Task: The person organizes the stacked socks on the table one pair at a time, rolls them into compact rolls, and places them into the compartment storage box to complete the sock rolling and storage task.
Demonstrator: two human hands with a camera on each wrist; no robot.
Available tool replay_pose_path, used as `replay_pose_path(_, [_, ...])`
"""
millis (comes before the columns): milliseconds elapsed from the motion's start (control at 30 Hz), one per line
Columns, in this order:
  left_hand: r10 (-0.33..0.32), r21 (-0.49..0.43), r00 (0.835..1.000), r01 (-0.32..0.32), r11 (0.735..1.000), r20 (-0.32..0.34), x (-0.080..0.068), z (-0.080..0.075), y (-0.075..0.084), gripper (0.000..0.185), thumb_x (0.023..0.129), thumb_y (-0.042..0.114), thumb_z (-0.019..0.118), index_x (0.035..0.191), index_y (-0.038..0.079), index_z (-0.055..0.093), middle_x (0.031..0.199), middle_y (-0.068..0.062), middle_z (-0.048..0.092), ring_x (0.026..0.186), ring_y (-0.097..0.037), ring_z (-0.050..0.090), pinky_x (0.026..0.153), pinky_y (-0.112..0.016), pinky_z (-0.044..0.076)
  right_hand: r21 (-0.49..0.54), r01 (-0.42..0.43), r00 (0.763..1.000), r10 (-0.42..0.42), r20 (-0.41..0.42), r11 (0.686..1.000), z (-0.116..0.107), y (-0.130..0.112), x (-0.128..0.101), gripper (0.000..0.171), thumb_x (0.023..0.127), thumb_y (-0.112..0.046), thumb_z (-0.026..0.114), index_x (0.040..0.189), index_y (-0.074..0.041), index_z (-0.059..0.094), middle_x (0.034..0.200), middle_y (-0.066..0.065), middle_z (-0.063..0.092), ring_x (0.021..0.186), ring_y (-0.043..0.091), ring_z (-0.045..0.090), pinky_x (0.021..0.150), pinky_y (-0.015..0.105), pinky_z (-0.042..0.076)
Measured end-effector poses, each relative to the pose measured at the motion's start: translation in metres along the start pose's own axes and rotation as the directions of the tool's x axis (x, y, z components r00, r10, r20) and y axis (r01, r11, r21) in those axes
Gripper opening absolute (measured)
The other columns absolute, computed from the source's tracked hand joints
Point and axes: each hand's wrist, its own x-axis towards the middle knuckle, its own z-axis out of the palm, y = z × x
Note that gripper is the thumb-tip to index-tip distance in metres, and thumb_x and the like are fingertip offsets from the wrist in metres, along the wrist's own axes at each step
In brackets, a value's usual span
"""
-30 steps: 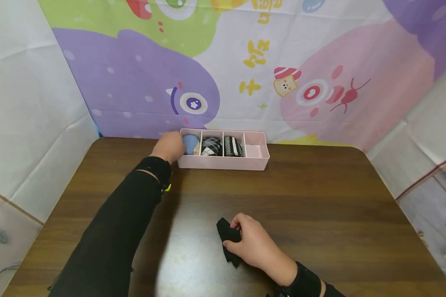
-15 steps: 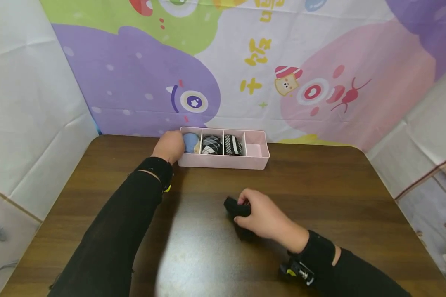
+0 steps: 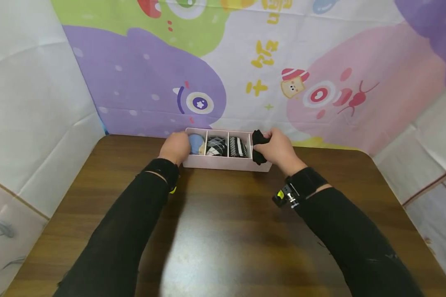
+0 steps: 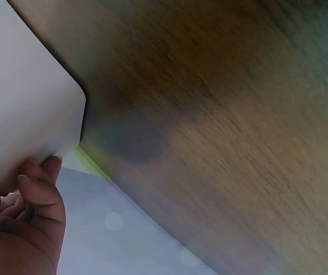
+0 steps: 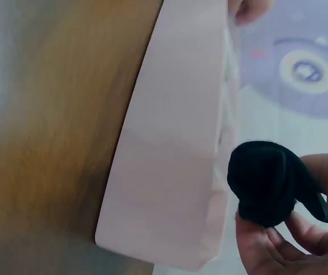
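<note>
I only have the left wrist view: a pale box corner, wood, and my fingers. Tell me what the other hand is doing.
Observer: The right hand grips a rolled black sock at the right end of the pink divided box.
Operator: Report what is in the box.
Observer: Four compartments in a row. From the left they hold a blue sock roll, a diamond-patterned roll and a black-and-white striped roll.
Operator: Say whether the black sock is inside yet.
Observer: On the right wrist view it sits above the box rim, pinched by the fingers, not down in the compartment.
Operator: Place my left hand.
Observer: The left hand holds the box's left end.
</note>
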Motion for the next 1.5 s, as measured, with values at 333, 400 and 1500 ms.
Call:
replay_pose_path(333, [0.024,0.045,0.999,-0.023,0.999,-0.026,0.002,0.006,0.002,0.031,0.107,0.001,0.038,0.126,-0.008,0.061,0.122,-0.023,0.067,0.106,-0.032,0.065,0.098,-0.047,0.051,-0.313,-0.023,0.998,0.005,-0.059,0.950,0.022,-0.001,0.034,0.030,0.095,-0.014,0.067,0.113,0.009,0.061,0.111,0.025,0.063,0.102,0.041,0.064,0.086,0.048,0.055])
replay_pose_path(400, [0.041,0.066,0.998,-0.039,0.997,-0.038,0.001,0.005,0.001,0.030,0.106,-0.001,0.038,0.121,-0.008,0.063,0.119,-0.023,0.068,0.108,-0.034,0.066,0.098,-0.047,0.051,-0.397,0.001,1.000,-0.013,-0.026,0.918,0.026,-0.006,0.037,0.026,0.096,-0.011,0.065,0.110,0.010,0.066,0.110,0.025,0.066,0.100,0.041,0.066,0.085,0.048,0.056])
replay_pose_path(1500, [0.015,0.054,1.000,-0.014,0.998,-0.017,0.000,0.002,0.002,0.035,0.108,0.001,0.033,0.129,-0.008,0.059,0.127,-0.022,0.065,0.115,-0.034,0.064,0.101,-0.046,0.050,-0.663,0.154,0.987,-0.083,0.137,0.733,0.044,0.008,0.049,0.023,0.099,-0.010,0.053,0.098,-0.004,0.075,0.111,0.017,0.073,0.107,0.038,0.065,0.096,0.057,0.047])
